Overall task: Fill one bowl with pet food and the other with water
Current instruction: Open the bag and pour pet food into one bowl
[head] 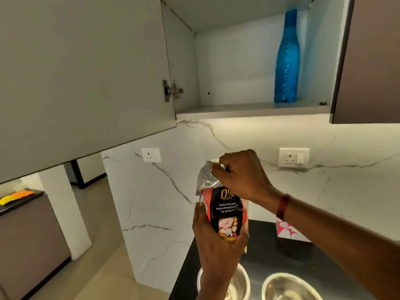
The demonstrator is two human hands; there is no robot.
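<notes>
A black and red pet food bag [227, 210] with a silver folded top is held upright above the dark counter. My left hand [216, 241] grips its lower part from the left side. My right hand [240, 174] pinches the silver top of the bag. Two steel bowls stand on the counter below: one [243, 280] partly hidden behind my left wrist, the other [287, 286] to its right, and both look empty. A blue water bottle [286, 59] stands upright inside the open upper cabinet at the right.
The cabinet door [86, 79] hangs open at the upper left, close to head height. A pink and white box [287, 231] sits on the black counter [266, 252] behind my right arm. Two wall sockets are on the marble backsplash. The counter ends at the left beside a beige floor.
</notes>
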